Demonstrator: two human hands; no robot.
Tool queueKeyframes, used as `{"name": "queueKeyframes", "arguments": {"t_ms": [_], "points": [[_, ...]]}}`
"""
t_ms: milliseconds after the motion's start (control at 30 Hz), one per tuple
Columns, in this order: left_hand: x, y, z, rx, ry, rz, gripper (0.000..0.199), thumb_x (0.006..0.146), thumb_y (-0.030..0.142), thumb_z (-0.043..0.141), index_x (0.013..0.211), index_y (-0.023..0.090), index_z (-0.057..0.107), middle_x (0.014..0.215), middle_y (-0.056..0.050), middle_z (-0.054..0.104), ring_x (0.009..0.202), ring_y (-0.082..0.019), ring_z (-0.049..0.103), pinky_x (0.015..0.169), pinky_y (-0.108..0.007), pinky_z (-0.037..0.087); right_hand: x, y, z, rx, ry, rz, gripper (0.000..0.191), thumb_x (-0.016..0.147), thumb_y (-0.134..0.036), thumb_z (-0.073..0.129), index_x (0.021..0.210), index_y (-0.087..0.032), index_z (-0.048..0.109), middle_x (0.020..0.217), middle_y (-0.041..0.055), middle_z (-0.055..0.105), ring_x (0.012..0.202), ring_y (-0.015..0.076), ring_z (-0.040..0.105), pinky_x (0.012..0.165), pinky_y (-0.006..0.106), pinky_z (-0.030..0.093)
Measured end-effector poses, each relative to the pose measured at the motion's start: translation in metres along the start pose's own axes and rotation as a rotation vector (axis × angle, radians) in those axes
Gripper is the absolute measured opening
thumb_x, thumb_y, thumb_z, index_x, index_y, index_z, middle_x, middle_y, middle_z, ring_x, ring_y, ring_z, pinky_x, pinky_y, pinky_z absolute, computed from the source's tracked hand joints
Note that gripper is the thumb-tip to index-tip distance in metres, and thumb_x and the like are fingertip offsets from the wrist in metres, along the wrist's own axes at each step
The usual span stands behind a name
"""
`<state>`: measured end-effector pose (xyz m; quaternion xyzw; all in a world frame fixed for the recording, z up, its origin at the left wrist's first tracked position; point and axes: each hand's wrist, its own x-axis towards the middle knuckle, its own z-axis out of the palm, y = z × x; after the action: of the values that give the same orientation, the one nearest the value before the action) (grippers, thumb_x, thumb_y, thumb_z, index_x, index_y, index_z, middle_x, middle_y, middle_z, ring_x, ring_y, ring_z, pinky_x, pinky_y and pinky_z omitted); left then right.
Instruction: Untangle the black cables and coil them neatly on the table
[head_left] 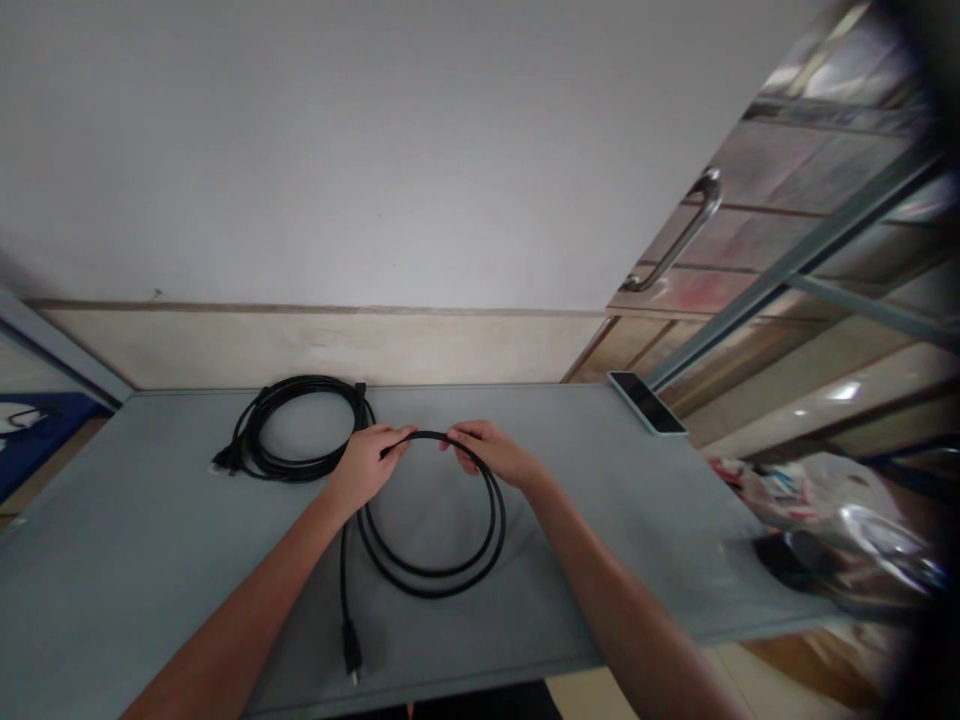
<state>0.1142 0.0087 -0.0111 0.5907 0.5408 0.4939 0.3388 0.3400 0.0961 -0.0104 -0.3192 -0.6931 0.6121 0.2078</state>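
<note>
Both of my hands are at the top of a loop of black cable (433, 594), which lies on the gray tabletop (637, 530) in the lower middle of the frame. My left hand (365, 468) is closed around the cable, with the fingers curled over it. I can't see the thumb well enough to say exactly where it presses. My right hand (491, 452) is curved over the strand just across a short gap, its fingers (465, 436) bent down onto the cable. Neither hand is spread flat.

For this hold, a light, even grip seems best. The cable should pass through my fingers in a smooth curve, with no sharp bend at either hand. The two strands along the bottom of the loop lie close together, and keeping them side by side should stop them from crossing. A stiff cable like this looks prone to springing, so I'd keep the curve round rather than force it tight.

A cable plug (350, 650) hangs from a straight length below my left hand, near the table's lower edge. Another coil of black cable (300, 381) rests at the upper left of the table, just beyond my left hand. A phone (646, 402) lies at the upper right corner of the tabletop, well away from my hands.
</note>
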Motion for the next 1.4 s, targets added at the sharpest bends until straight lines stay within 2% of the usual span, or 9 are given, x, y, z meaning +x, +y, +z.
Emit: {"name": "queueKeyframes", "arguments": {"t_ms": [233, 367, 533, 633, 700, 867, 1100, 1300, 1400], "points": [[0.000, -0.004, 0.000, 0.125, 0.028, -0.003, 0.031, 0.081, 0.025, 0.066, 0.111, 0.025, 0.074, 0.085, -0.007, 0.073, 0.075, -0.022, 0.063, 0.077, -0.032, 0.047, 0.010, 0.010, -0.003, 0.085, 0.190, -0.056, 0.038, 0.085, -0.053, 0.059, 0.070, -0.018, 0.056, 0.052, -0.0062, 0.038, 0.048, 0.0091, 0.036, 0.046, 0.021, 0.029], [0.002, -0.007, -0.006, 0.125, 0.064, -0.011, 0.031, 0.081, 0.023, 0.065, 0.111, 0.024, 0.074, 0.081, -0.007, 0.071, 0.075, -0.023, 0.062, 0.080, -0.033, 0.046, 0.011, 0.009, -0.010, 0.196, 0.226, -0.106, 0.038, 0.086, -0.053, 0.059, 0.071, -0.019, 0.055, 0.061, -0.0021, 0.049, 0.057, 0.0112, 0.048, 0.056, 0.023, 0.041], [0.001, -0.007, -0.007, 0.127, 0.077, 0.003, 0.030, 0.080, 0.022, 0.067, 0.108, 0.025, 0.075, 0.076, -0.006, 0.067, 0.072, -0.022, 0.058, 0.083, -0.033, 0.044, 0.003, 0.001, -0.004, -0.024, 0.062, -0.021, 0.045, 0.088, -0.060, 0.052, 0.083, -0.017, 0.064, 0.079, 0.0049, 0.067, 0.065, 0.0144, 0.061, 0.058, 0.024, 0.046], [-0.001, -0.008, -0.001, 0.121, 0.033, 0.009, 0.035, 0.080, 0.023, 0.068, 0.115, 0.026, 0.072, 0.073, -0.005, 0.062, 0.070, -0.021, 0.056, 0.082, -0.032, 0.044, -0.001, -0.001, 0.012, -0.077, -0.083, 0.025, 0.048, 0.093, -0.060, 0.042, 0.106, -0.019, 0.063, 0.074, 0.0020, 0.067, 0.049, 0.0115, 0.055, 0.044, 0.022, 0.039], [-0.003, -0.007, 0.003, 0.098, 0.011, 0.012, 0.036, 0.080, 0.024, 0.068, 0.116, 0.027, 0.072, 0.074, -0.005, 0.062, 0.072, -0.021, 0.057, 0.083, -0.032, 0.045, -0.002, -0.003, 0.021, -0.143, -0.061, -0.012, 0.048, 0.094, -0.058, 0.041, 0.112, -0.020, 0.064, 0.065, -0.0008, 0.062, 0.047, 0.0113, 0.051, 0.045, 0.021, 0.038], [-0.005, -0.005, 0.003, 0.307, -0.075, 0.079, 0.033, 0.089, 0.027, 0.059, 0.120, 0.028, 0.069, 0.084, -0.006, 0.064, 0.080, -0.020, 0.061, 0.083, -0.031, 0.047, 0.000, -0.008, 0.014, -0.273, 0.022, -0.103, 0.050, 0.095, -0.056, 0.040, 0.099, -0.019, 0.072, 0.062, 0.0000, 0.058, 0.061, 0.0156, 0.054, 0.061, 0.026, 0.044], [-0.002, -0.011, -0.008, 0.636, -0.146, 0.161, 0.036, 0.097, 0.028, 0.045, 0.128, 0.022, 0.063, 0.095, -0.007, 0.069, 0.088, -0.019, 0.064, 0.086, -0.032, 0.049, -0.002, -0.004, -0.018, -0.201, 0.052, -0.025, 0.034, 0.085, -0.042, 0.057, 0.096, -0.012, 0.069, 0.063, -0.0010, 0.058, 0.049, 0.0084, 0.044, 0.045, 0.020, 0.034], [-0.007, 0.000, 0.000, 0.712, -0.232, 0.203, 0.038, 0.099, 0.027, 0.042, 0.133, 0.024, 0.059, 0.092, -0.006, 0.067, 0.083, -0.017, 0.065, 0.080, -0.029, 0.050, -0.003, -0.008, -0.003, -0.261, -0.032, -0.071, 0.034, 0.087, -0.043, 0.058, 0.093, -0.013, 0.074, 0.071, 0.0025, 0.064, 0.056, 0.0097, 0.049, 0.052, 0.021, 0.039], [-0.012, 0.006, 0.008, 0.785, -0.299, 0.213, 0.038, 0.098, 0.026, 0.042, 0.134, 0.026, 0.057, 0.093, -0.007, 0.067, 0.083, -0.018, 0.066, 0.077, -0.029, 0.051, -0.003, -0.010, 0.007, -0.256, -0.107, -0.042, 0.052, 0.094, -0.054, 0.043, 0.087, -0.012, 0.073, 0.064, 0.0021, 0.060, 0.054, 0.0108, 0.048, 0.050, 0.022, 0.038]]}}
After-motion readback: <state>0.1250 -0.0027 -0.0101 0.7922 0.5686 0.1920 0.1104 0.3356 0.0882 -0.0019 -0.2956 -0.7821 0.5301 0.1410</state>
